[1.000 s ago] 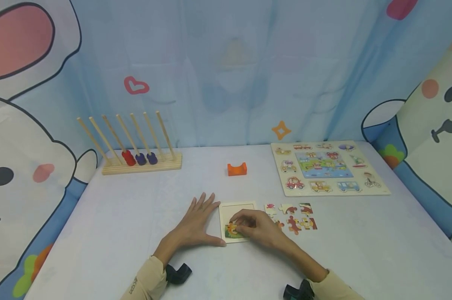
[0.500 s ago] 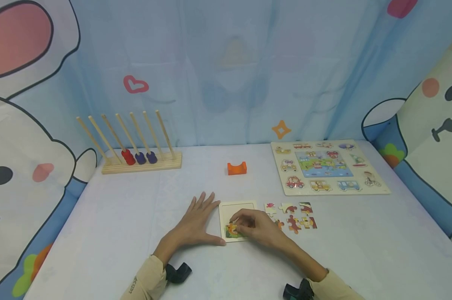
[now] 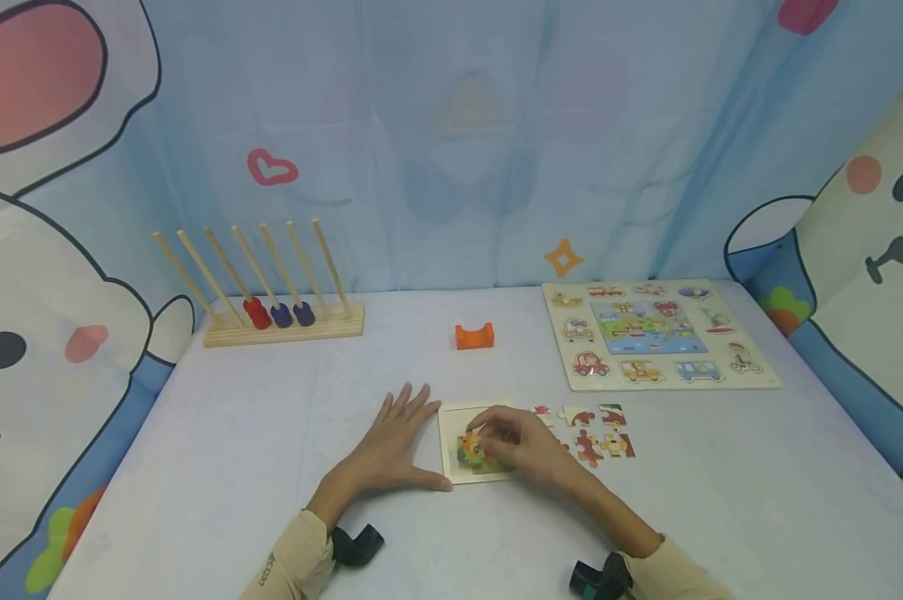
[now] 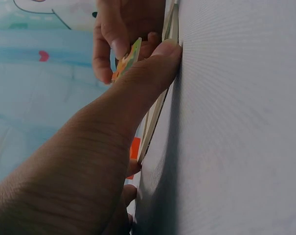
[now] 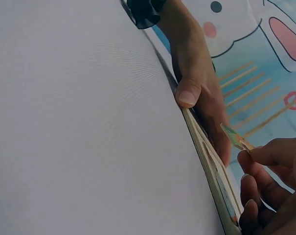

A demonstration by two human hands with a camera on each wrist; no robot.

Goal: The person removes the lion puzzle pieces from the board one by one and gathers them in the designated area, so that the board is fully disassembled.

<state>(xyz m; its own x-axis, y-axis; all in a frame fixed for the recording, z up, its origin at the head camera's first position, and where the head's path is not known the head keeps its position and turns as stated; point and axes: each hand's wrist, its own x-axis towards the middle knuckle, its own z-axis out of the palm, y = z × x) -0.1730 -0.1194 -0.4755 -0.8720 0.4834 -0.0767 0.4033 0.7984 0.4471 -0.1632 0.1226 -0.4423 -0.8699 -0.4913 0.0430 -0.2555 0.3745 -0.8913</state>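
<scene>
My right hand (image 3: 522, 443) pinching one jigsaw piece (image 3: 470, 447) between thumb and fingertips, piece tilted and lifted clear of the wooden tray (image 3: 455, 421), over its near part. My left hand (image 3: 395, 454) grasps nothing: fingers spread, thumb at the tray's near left corner, index fingertip at its far left one; looks like a brace against sliding. Tray flat on the white table (image 3: 197, 500) in front of me; at least one green-printed piece (image 3: 494, 467) lies inside near the bottom edge, rest of the interior partly behind my right hand. More loose pieces (image 3: 588, 448) just right of the tray, some hidden by that hand. My reading: step in hand is fitting pieces into the tray, early on, judging by how many lie outside. Next move, I judge, calls for turning this one until its picture and tabs agree with the neighbour, then pressing it flat, tray held steady. Writing: dark letters on my left sleeve (image 3: 290, 558), perhaps "ACCEPT", too small to be sure of. No brand or label I can read on the tray, the pieces, or the picture board (image 3: 751, 385) beyond them
</scene>
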